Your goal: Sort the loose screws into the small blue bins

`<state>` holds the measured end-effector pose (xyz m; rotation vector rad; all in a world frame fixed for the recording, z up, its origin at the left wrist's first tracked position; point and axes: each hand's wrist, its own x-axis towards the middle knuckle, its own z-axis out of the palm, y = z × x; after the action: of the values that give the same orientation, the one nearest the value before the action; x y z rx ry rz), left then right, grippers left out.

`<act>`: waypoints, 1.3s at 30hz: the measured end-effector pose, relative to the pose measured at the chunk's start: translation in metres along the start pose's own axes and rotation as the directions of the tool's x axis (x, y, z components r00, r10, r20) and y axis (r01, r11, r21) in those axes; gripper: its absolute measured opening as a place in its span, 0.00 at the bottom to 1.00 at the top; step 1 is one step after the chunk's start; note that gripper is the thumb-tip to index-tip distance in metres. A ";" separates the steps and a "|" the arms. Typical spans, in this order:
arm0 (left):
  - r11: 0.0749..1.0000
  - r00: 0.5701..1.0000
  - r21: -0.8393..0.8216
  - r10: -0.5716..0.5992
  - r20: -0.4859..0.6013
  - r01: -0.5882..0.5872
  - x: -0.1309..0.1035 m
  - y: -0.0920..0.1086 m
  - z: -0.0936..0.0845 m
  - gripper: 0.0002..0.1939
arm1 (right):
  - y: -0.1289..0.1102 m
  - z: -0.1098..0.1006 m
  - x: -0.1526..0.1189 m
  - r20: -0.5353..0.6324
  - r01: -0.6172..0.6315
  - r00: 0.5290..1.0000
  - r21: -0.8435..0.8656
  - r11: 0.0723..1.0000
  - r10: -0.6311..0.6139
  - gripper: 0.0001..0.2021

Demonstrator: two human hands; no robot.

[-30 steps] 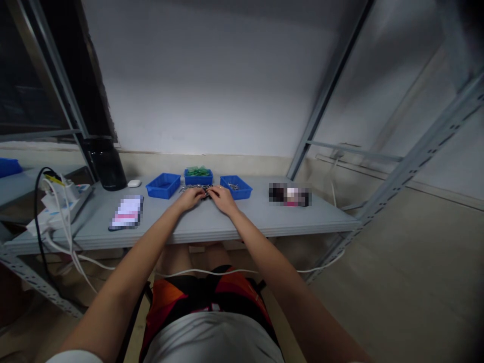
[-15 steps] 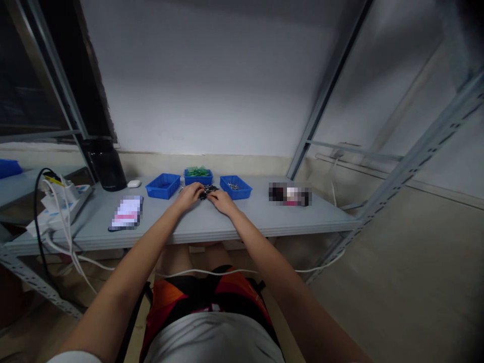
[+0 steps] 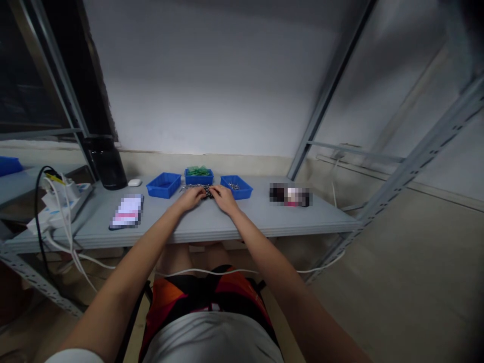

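My left hand (image 3: 191, 197) rests low over the table with its fingers curled in, at the left side of a pile of small dark and silvery pieces (image 3: 196, 187). From the right, my right hand (image 3: 224, 197) reaches to the same pile with thumb and fingers pinched together. The fingertips nearly meet, and whatever is between them is too small and hidden to name. Just behind the pile stands a blue bin (image 3: 198, 179) of green pieces. A second blue bin (image 3: 246, 193) with silvery metal pieces is beside my right hand. Left of the pile is an empty blue bin (image 3: 163, 190).
On the grey table (image 3: 280, 222) lie a phone (image 3: 127, 212), a white earbud case (image 3: 134, 183) and a blurred object (image 3: 290, 195) at the right. A black bottle (image 3: 108, 164) and a power strip (image 3: 64, 209) with cables occupy the left. Metal shelf posts (image 3: 321, 111) frame the table.
My left hand has drawn back slightly toward me, uncovering more silvery pieces behind it. The right hand has shifted a little forward, its fingers over the pile. The bins have stayed put.
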<state>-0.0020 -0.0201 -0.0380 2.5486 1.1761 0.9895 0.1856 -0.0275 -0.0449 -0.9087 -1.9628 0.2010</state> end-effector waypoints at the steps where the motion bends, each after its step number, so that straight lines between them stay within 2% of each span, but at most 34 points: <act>1: 1.000 1.000 -0.016 0.011 0.018 -0.010 0.000 0.001 0.001 0.07 | -0.002 0.000 0.000 0.004 0.014 1.000 0.002 1.000 -0.014 0.10; 9: 1.000 0.998 -0.001 0.023 0.060 -0.023 -0.004 0.009 0.002 0.09 | 0.001 0.002 0.000 -0.001 -0.022 1.000 0.033 0.999 0.022 0.11; 16: 0.996 1.000 0.084 -0.002 0.003 0.002 -0.004 0.011 -0.002 0.09 | 0.008 0.004 0.000 -0.053 -0.132 0.989 0.066 0.989 0.136 0.09; 27: 0.982 0.995 0.178 0.055 0.085 -0.069 -0.004 0.000 0.001 0.09 | 0.002 0.003 -0.002 0.065 -0.030 0.998 0.156 0.987 0.020 0.07; 34: 0.985 0.998 0.161 0.055 0.041 -0.060 -0.003 -0.001 0.000 0.10 | -0.004 -0.002 -0.003 0.160 -0.056 0.986 0.131 0.990 0.035 0.12; 39: 0.980 0.998 0.188 0.052 0.031 -0.057 -0.001 -0.007 0.000 0.11 | -0.001 -0.001 -0.003 0.083 -0.065 0.995 0.198 0.978 0.050 0.13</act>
<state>-0.0065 -0.0163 -0.0412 2.7447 1.2552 0.8916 0.1872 -0.0303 -0.0459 -0.8363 -1.9476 0.4657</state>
